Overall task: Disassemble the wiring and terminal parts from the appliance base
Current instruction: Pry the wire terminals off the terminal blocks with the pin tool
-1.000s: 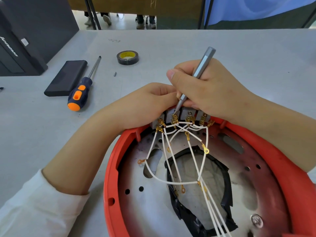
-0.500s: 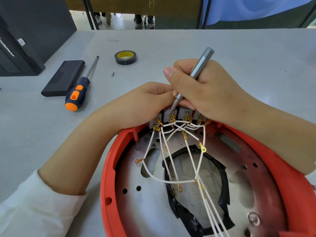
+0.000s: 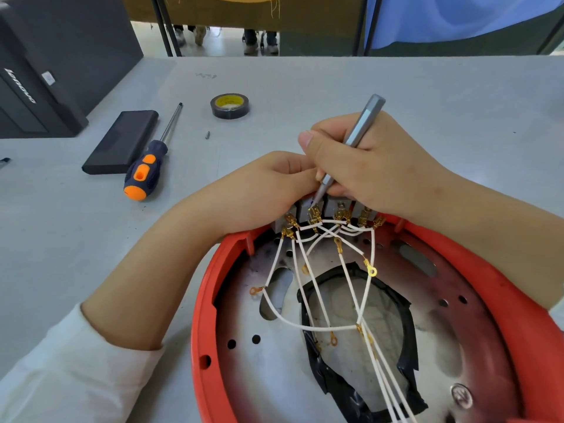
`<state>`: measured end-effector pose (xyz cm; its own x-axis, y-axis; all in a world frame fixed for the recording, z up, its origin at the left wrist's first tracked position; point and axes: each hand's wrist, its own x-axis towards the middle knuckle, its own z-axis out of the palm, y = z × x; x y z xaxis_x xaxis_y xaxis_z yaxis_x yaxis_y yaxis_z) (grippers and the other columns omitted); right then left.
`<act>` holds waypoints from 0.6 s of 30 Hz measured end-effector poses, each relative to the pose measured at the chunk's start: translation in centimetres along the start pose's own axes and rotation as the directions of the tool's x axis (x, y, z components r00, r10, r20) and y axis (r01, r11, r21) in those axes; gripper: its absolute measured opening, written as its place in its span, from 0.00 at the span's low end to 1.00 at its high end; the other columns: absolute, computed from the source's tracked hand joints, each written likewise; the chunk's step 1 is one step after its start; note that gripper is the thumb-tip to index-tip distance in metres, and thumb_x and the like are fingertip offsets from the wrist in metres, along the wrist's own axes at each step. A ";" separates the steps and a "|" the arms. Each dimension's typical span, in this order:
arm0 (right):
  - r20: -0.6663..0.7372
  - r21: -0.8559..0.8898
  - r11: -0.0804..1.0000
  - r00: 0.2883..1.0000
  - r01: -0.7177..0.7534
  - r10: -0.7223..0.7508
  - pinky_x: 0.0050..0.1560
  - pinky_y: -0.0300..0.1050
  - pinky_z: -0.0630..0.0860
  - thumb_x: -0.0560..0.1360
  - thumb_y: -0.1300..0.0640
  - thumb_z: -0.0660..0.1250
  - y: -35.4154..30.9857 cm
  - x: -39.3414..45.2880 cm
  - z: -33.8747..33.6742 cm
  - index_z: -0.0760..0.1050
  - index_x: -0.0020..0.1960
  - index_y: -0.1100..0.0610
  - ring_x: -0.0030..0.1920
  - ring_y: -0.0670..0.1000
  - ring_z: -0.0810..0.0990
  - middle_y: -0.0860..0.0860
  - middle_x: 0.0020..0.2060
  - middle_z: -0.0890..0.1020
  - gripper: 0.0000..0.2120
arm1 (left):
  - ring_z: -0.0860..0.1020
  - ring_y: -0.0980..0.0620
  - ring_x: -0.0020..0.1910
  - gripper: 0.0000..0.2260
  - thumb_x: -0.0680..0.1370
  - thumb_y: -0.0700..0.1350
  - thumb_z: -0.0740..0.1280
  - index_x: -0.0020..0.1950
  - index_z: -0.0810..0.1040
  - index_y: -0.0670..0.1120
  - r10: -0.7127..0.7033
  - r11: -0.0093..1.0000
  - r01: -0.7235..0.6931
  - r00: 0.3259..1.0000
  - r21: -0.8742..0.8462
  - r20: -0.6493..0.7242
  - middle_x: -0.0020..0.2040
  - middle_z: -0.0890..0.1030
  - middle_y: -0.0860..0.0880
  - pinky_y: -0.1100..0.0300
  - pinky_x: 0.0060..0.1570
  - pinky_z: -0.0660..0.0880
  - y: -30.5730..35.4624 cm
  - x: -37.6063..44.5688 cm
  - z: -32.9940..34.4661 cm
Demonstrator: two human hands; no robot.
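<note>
Right hand [image 3: 375,166] gripping slim grey metal screwdriver [image 3: 357,138], tip at brass terminals [image 3: 314,213] on round red plastic appliance base [image 3: 207,300], near worktop edge. Left hand [image 3: 259,190] curled behind terminal block; grip unclear. Slipping tip could gouge white wires [image 3: 314,300].

- I see a red appliance base [image 3: 213,300] with a shiny silver plate [image 3: 274,377] inside.
- The wires [image 3: 308,326] are white with gold ends.
- My right hand [image 3: 375,166] holds a grey screwdriver [image 3: 363,126].
- On the grey desk [image 3: 427,96] lie an orange and dark blue screwdriver [image 3: 143,172], a black and yellow tape roll [image 3: 229,105], and a black box [image 3: 122,141].
</note>
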<state>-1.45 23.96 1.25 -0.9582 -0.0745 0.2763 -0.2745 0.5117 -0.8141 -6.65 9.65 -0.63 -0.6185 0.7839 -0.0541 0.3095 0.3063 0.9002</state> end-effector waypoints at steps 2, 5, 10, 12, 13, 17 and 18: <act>0.003 0.001 1.000 1.000 -0.002 0.002 0.26 0.33 0.68 0.79 0.59 0.61 0.0 0.0 0.0 0.69 0.29 0.62 0.24 0.42 0.71 0.48 0.22 0.71 0.20 | 0.78 0.62 0.31 0.18 0.82 0.45 0.59 0.38 0.83 0.56 -0.004 1.000 0.005 1.000 -0.019 0.008 0.35 0.83 0.54 0.71 0.32 0.72 0.1 -0.1 0.0; 0.005 -0.005 1.000 1.000 -0.002 0.002 0.27 0.33 0.69 0.79 0.59 0.61 0.0 0.0 -0.1 0.69 0.28 0.61 0.24 0.43 0.71 0.48 0.22 0.72 0.20 | 0.79 0.61 0.35 0.16 0.80 0.47 0.60 0.38 0.83 0.57 -0.003 1.000 0.004 1.000 -0.026 0.019 0.38 0.84 0.53 0.70 0.36 0.75 0.1 -0.1 0.0; -0.033 0.000 1.000 0.999 0.019 -0.019 0.25 0.33 0.67 0.80 0.58 0.61 -0.2 -0.3 -0.2 0.68 0.31 0.64 0.23 0.44 0.72 0.47 0.20 0.71 0.20 | 0.81 0.62 0.41 0.13 0.79 0.51 0.60 0.41 0.84 0.58 0.024 0.999 -0.023 1.000 -0.028 0.020 0.41 0.85 0.55 0.71 0.42 0.75 0.0 0.0 0.1; -0.053 0.094 0.996 0.999 0.011 -0.006 0.23 0.30 0.64 0.80 0.57 0.61 -0.3 -0.4 -0.3 0.67 0.32 0.63 0.19 0.43 0.68 0.44 0.17 0.68 0.19 | 0.82 0.59 0.46 0.13 0.80 0.52 0.60 0.45 0.84 0.57 0.030 0.998 -0.027 0.999 -0.061 0.042 0.44 0.85 0.54 0.67 0.49 0.76 -0.1 0.1 0.1; -0.065 0.162 0.987 0.998 -0.005 0.016 0.22 0.31 0.63 0.80 0.56 0.62 -0.4 -0.3 -0.4 0.66 0.32 0.62 0.18 0.43 0.66 0.44 0.17 0.67 0.19 | 0.83 0.55 0.49 0.13 0.80 0.52 0.59 0.48 0.84 0.55 0.024 0.998 -0.021 0.998 -0.067 0.051 0.47 0.85 0.52 0.61 0.55 0.76 -0.2 0.2 0.1; -0.036 0.243 0.967 0.995 -0.077 0.088 0.22 0.37 0.62 0.76 0.52 0.67 -0.7 -0.3 -0.8 0.65 0.30 0.60 0.18 0.46 0.62 0.48 0.16 0.66 0.21 | 0.82 0.54 0.53 0.13 0.79 0.53 0.58 0.52 0.83 0.56 0.020 0.998 -0.017 0.998 -0.066 0.054 0.50 0.85 0.52 0.58 0.59 0.75 -0.3 0.1 0.1; -0.013 0.195 0.977 0.995 -0.092 0.097 0.22 0.36 0.63 0.75 0.50 0.67 -0.8 -0.2 -0.9 0.67 0.30 0.62 0.18 0.46 0.63 0.48 0.16 0.66 0.21 | 0.82 0.56 0.52 0.13 0.78 0.54 0.59 0.51 0.83 0.57 0.024 0.997 -0.020 0.998 -0.077 0.053 0.50 0.85 0.53 0.61 0.57 0.75 -0.2 0.1 0.0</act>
<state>-0.95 24.33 2.29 -0.9791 -0.0133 0.2031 -0.1954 0.3399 -0.9199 -6.74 9.68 -0.85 -0.5714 0.8188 -0.0552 0.2652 0.2478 0.9318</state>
